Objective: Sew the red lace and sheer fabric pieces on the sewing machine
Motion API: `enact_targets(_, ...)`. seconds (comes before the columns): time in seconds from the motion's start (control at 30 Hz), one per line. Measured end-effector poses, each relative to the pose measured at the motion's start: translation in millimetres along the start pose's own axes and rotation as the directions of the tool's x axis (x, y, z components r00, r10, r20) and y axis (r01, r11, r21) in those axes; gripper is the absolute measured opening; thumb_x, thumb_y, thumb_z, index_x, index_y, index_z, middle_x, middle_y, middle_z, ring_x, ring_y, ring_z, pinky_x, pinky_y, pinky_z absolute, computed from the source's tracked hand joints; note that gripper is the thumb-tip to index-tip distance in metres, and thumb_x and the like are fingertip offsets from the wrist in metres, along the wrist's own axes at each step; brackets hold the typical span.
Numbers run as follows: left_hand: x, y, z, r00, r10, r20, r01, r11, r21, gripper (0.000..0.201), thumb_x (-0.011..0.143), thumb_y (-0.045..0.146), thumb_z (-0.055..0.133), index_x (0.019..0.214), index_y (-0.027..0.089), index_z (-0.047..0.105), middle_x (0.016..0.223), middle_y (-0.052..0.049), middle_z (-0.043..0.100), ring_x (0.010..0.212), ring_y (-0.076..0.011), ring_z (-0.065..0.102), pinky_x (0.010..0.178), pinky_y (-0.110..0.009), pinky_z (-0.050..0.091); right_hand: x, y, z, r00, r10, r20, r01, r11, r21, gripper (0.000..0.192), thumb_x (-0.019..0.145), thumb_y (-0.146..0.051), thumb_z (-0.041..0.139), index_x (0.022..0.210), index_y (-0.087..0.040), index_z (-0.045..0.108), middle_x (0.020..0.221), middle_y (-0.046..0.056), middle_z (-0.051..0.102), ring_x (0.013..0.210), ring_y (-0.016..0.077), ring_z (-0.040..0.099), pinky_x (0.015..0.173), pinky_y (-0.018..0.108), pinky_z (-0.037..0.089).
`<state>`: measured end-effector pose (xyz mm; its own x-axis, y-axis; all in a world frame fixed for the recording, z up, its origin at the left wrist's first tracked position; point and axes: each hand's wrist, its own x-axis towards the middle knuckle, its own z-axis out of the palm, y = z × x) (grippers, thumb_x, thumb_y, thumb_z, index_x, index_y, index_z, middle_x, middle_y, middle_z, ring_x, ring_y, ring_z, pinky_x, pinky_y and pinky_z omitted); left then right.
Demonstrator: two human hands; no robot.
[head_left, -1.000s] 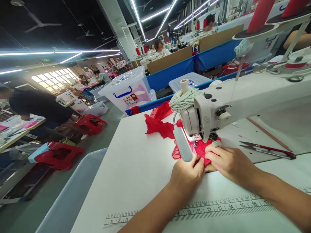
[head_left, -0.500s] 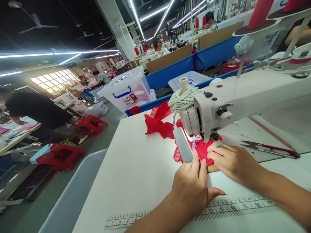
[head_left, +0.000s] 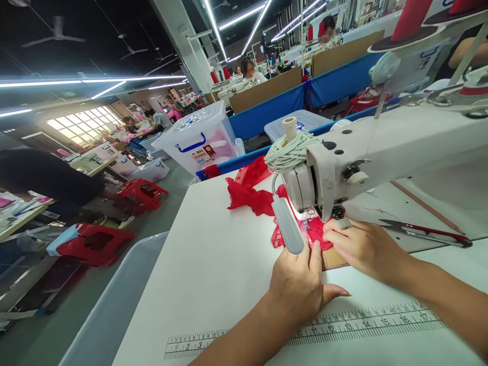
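Red lace fabric (head_left: 315,231) lies under the presser foot of a white sewing machine (head_left: 328,168), beside its needle area. My left hand (head_left: 295,282) rests at the fabric's near edge, fingers stretched forward and thumb held out to the side; a grey lamp head (head_left: 287,224) hides part of its fingertips. On the right, my right hand (head_left: 366,249) has its fingers pinched on the fabric's edge, just below the machine head. More red fabric (head_left: 251,195) lies bunched behind the machine head. A brown board or plate (head_left: 334,259) shows between my hands.
Thread snips (head_left: 427,233) lie right of my right hand. A ruler scale (head_left: 343,328) runs along the table's (head_left: 190,274) front. A grey bin (head_left: 118,300) stands at the left edge. Beyond are a clear lidded box (head_left: 202,134), red stools (head_left: 91,244) and people working.
The red fabric has moved farther under the machine head, baring more of the brown board. Both hands have shifted slightly with it. A person at the left has moved further left.
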<state>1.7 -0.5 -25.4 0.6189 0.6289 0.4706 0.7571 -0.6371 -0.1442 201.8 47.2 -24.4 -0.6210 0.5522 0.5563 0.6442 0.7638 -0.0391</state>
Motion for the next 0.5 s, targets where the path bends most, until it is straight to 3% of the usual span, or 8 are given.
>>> enact_targets(0.13,0.9,-2.4,0.7,1.0,-0.013,0.028,0.012,1.0,0.024,0.086,0.09,0.072,0.022,0.118,0.002,0.063,0.106,-0.023,0.068,0.095,-0.031,0.067,0.066,-0.037,0.059,1.7,2.2,0.0,1.0,0.02,0.024,-0.02,0.999,-0.028,0.027,0.082,-0.001,0.041,0.07,-0.02,0.055,0.076,0.004,0.061,0.065,0.0162,0.047,0.05,0.028,0.027)
enact_targets(0.33,3.5,-4.6,0.8,1.0,-0.004,0.008,0.003,0.998,0.06,0.087,0.089,0.074,0.026,0.123,0.001,0.06,0.111,-0.024,0.067,0.098,-0.0322,0.067,0.07,-0.037,0.058,5.8,3.0,-1.4,0.999,0.028,-0.034,-0.03,0.998,-0.051,0.028,0.082,-0.001,0.04,0.067,-0.019,0.055,0.071,0.005,0.057,0.064,0.0163,0.047,0.05,0.028,0.029)
enact_targets(0.5,4.4,-5.1,0.6,0.999,-0.043,0.009,0.043,0.999,0.034,0.09,0.088,0.075,0.021,0.124,0.002,0.06,0.114,-0.023,0.066,0.101,-0.0327,0.064,0.073,-0.038,0.057,4.7,-1.2,-2.7,0.993,0.068,-0.099,-0.078,0.992,-0.101,0.028,0.08,-0.001,0.042,0.075,-0.018,0.063,0.071,0.006,0.061,0.066,0.0185,0.052,0.048,0.028,0.032)
